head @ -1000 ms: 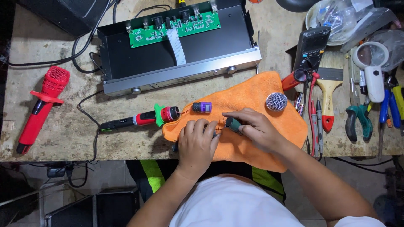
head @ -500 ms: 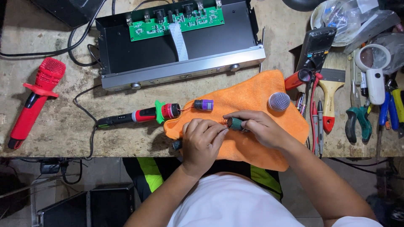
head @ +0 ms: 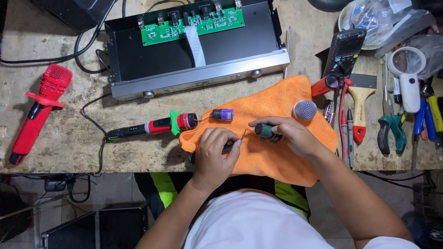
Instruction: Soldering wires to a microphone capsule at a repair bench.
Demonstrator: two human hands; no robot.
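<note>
A: What is your right hand [head: 295,138] doing?

B: Your right grip is closed on a small dark-green cylindrical capsule [head: 264,131], held just above the orange cloth [head: 277,159] spread on the stone worktop [head: 69,143].

A: And your left hand [head: 214,154]?

B: Its fingers are curled down onto the cloth, pinching a thin wire [head: 243,135] that runs to the capsule; whether they hold anything more I cannot tell. The red-and-black opened microphone body [head: 154,126] lies just left of the cloth, and the silver mesh ball [head: 304,110] sits beside your right hand.
</note>
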